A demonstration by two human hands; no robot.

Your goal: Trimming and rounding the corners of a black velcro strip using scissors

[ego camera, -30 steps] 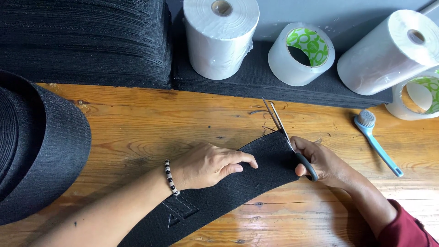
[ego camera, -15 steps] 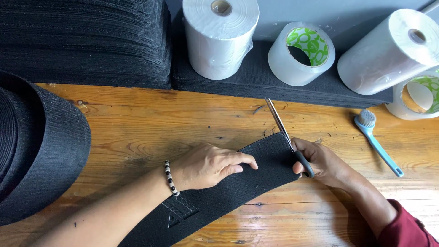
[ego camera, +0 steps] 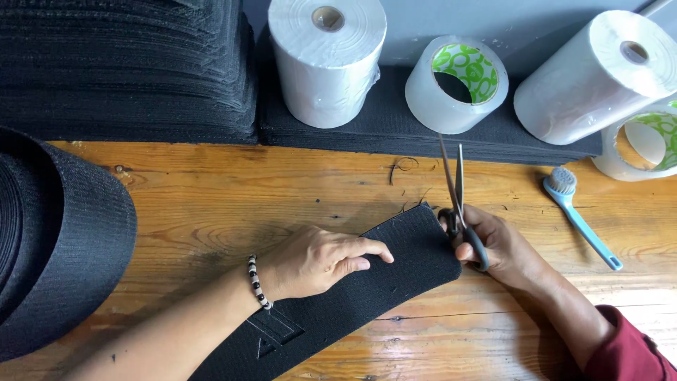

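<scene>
Head view, strap: a wide black woven webbing strap (ego camera: 395,282) lies flat on the orange-brown wooden table (ego camera: 211,204), running from the bottom edge up to a cut end just beside the scissors
Left hand: the left hand (ego camera: 317,261) lies palm down on the strap, fingers spread, pinning it to the wood rather than gripping it
Right hand: the right hand (ego camera: 493,247) is clenched through the grey handles of a pair of steel scissors (ego camera: 458,204), blades slightly parted and pointing away, just past the strap's end
Handling: looks light, limp along its length yet dense and grippy; likely best held flat near the cut end
Around: white rolls (ego camera: 328,60), clear tape rolls (ego camera: 458,85), a blue brush (ego camera: 578,219), a big black coil (ego camera: 56,240), stacked black webbing (ego camera: 127,70)
</scene>
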